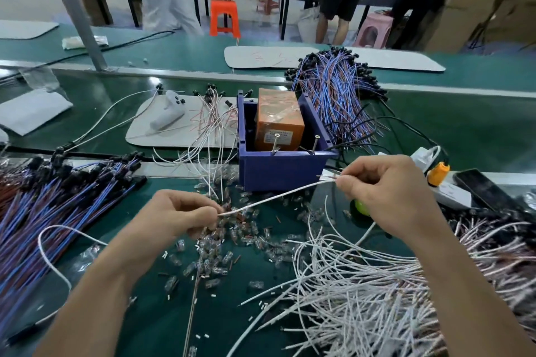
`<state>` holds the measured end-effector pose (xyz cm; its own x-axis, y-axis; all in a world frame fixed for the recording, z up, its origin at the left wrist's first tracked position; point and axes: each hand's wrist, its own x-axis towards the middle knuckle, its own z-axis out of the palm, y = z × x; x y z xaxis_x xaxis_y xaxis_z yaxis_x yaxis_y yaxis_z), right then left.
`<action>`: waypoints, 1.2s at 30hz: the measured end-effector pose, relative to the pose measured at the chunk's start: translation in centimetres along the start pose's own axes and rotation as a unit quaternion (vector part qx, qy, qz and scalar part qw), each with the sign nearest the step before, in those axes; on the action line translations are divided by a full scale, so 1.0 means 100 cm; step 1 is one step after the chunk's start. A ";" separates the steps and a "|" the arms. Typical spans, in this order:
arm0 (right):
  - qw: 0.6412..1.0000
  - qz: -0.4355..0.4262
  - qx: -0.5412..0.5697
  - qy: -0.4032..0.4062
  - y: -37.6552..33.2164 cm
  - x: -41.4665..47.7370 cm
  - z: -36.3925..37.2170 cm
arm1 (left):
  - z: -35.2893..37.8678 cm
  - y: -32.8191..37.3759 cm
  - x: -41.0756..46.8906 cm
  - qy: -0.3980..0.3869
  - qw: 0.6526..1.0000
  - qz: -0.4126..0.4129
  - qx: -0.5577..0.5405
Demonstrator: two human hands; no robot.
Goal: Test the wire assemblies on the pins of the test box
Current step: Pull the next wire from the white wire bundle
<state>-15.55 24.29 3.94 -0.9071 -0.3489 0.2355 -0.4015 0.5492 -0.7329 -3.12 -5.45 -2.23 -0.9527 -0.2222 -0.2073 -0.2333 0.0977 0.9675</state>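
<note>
The white wire (pixel 275 197) is stretched straight between both hands above the green worktop (pixel 162 313). Its long axis runs from near left to far right, rising towards the right. The left hand (pixel 179 214) has its grip closed on the wire's near-left end, pinched between thumb and forefinger. The right hand (pixel 388 194) grips the far-right end the same way, fingertips together on it. That right end sits just beside the near right corner of the blue bin (pixel 278 174), below its rim and apart from it.

Inside the bin stands the orange test box (pixel 278 119). Two thin pins (pixel 275 142) rise tilted at the box's near side, close to the bin's near wall. The wire is nearer than the pins and not touching them.

Room to move is tight. A bundle of blue and brown wires (pixel 58 206) fans across the left side up to the left forearm. A loose pile of white wires (pixel 362 284) fills the near right, under the right forearm. Between them, small clear parts (pixel 220 258) are scattered over the worktop right up to the bin's near wall. The barest strip of green lies near, between the left forearm and the white pile. To the right of the bin lie a white power strip (pixel 452 191) and a dark phone (pixel 481 188), near the worktop's metal edge rail. Beyond the bin a second bundle of blue wires (pixel 333 87) spreads far right.
</note>
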 end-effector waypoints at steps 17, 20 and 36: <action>0.995 0.070 0.046 -0.045 0.011 -0.007 0.011 | 0.023 -0.008 0.016 0.118 0.868 -0.061 -0.479; 0.994 0.096 0.041 -0.022 0.016 -0.007 0.007 | 0.029 -0.005 0.014 0.172 0.926 -0.026 -0.334; 0.940 0.049 0.321 -0.105 -0.034 -0.034 0.079 | 0.090 0.028 -0.004 0.069 0.972 0.129 -0.185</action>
<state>-10.09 17.65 0.59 -0.8640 -0.4993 0.0652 -0.0974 0.0388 -0.9945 -5.16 3.66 -0.78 -0.9291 -0.3669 0.0462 0.1204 -0.1822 0.9759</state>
